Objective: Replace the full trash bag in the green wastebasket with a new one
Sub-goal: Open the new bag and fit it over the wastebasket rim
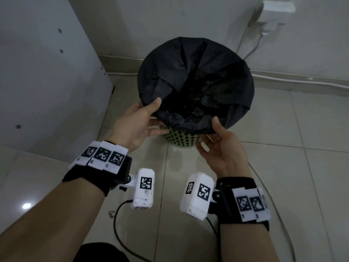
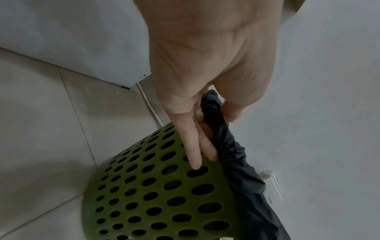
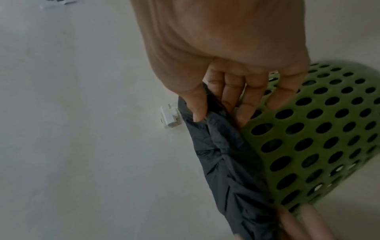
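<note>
The round green plastic wastebasket [image 1: 181, 139], its wall dotted with holes, is seen standing on the pale tiled floor [image 1: 283, 167] near the corner, and a black plastic trash bag [image 1: 194, 72] is draped wide over its rim and down its sides. The near edge of that bag is being worked from both sides. The left hand [image 1: 139, 123] is placed at the near-left of the rim: the bag's gathered edge is pinched between thumb and fingers, while two fingers [image 2: 195, 146] are laid straight down against the perforated wall. The right hand [image 1: 221, 148] is set at the near-right, and there the bag's hem is nipped between the thumb and the fingers, the remaining fingers being spread along the basket's side. What lies inside the bag is lost in darkness, possibly crumpled plastic. A white plug adapter [image 1: 273, 14] is seen on the wall behind, with a white cable [image 1: 253, 46] trailing down.
</note>
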